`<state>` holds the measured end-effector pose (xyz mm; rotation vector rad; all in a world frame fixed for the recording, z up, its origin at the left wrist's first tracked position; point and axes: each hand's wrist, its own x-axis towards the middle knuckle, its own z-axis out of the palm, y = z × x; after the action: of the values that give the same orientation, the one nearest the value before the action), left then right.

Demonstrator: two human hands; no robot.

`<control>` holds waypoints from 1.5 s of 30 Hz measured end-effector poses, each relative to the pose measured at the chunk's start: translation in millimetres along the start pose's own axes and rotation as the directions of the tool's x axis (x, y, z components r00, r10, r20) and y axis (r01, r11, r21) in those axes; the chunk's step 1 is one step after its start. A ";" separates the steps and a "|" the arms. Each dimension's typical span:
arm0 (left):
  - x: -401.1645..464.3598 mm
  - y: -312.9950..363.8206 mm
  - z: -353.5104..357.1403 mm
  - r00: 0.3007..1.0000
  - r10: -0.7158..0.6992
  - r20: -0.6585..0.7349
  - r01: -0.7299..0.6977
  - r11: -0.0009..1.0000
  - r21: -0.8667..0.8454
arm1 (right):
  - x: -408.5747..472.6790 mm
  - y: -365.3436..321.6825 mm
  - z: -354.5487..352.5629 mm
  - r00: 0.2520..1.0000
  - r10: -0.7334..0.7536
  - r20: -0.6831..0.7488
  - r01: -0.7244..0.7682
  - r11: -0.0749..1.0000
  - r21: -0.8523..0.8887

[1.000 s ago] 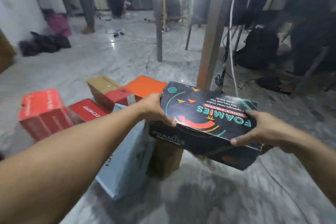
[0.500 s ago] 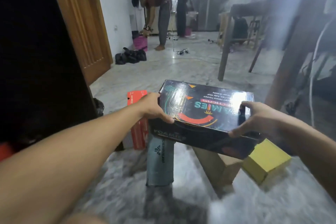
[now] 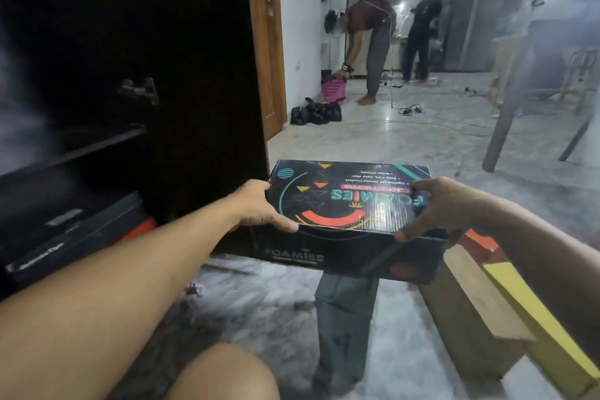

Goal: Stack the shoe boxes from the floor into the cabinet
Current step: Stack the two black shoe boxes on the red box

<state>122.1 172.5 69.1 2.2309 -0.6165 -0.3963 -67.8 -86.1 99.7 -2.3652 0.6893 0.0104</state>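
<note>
Foamies shoe box [image 3: 350, 204] hung above the marble floor [image 3: 406, 140], just right of the dark cabinet [image 3: 130, 75]. We gripped its left end with our left hand [image 3: 259, 209] and its right end with our right hand [image 3: 435, 204], thumbs on the lid.

I hold a black cardboard shoe box [image 3: 350, 204] with a bright printed lid (closed, roughly level) above the floor, beside the dark open cabinet [image 3: 136, 81].
</note>
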 end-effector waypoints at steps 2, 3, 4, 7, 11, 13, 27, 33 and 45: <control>-14.2 -15.5 -20.8 0.998 -0.056 -0.023 0.056 0.998 0.008 | 2.8 -22.2 13.2 0.998 -0.053 0.021 0.053 0.998 -0.034; -20.1 -24.0 -30.0 0.996 -0.085 -0.036 0.085 0.996 0.010 | 4.1 -32.0 20.5 0.997 -0.079 0.022 0.080 0.996 -0.047; -25.8 -32.8 -38.1 0.993 -0.109 -0.054 0.110 0.994 0.013 | 5.5 -41.3 28.4 0.994 -0.102 0.026 0.103 0.993 -0.061; -43.2 -60.0 -58.2 0.983 -0.153 -0.097 0.154 0.988 0.005 | 8.2 -64.1 55.0 0.987 -0.132 0.095 0.135 0.990 -0.035; -62.2 -86.8 -88.0 0.963 -0.237 -0.126 0.236 0.971 -0.023 | 17.5 -93.6 82.4 0.968 -0.182 0.171 0.191 0.981 -0.038; -74.9 -99.0 -100.7 0.942 -0.294 -0.164 0.298 0.955 -0.001 | 20.2 -113.1 94.8 0.956 -0.218 0.198 0.234 0.971 -0.060; -108.6 -190.3 -169.3 0.746 -0.542 -0.387 0.488 0.840 -0.236 | 92.0 -226.6 202.0 0.844 -0.491 0.217 0.504 0.863 -0.009; -101.8 -231.0 -204.4 0.620 -0.583 -0.525 0.469 0.812 -0.348 | 144.3 -283.9 259.4 0.807 -0.555 0.202 0.563 0.826 0.020; -80.2 -306.2 -267.3 0.379 -0.575 -0.725 0.324 0.816 -0.478 | 223.0 -410.5 357.3 0.760 -0.640 0.108 0.616 0.764 0.192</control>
<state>271.2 555.8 20.1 1.9564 0.6010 0.3861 381.5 286.4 27.0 -2.3050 -0.2146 -0.1290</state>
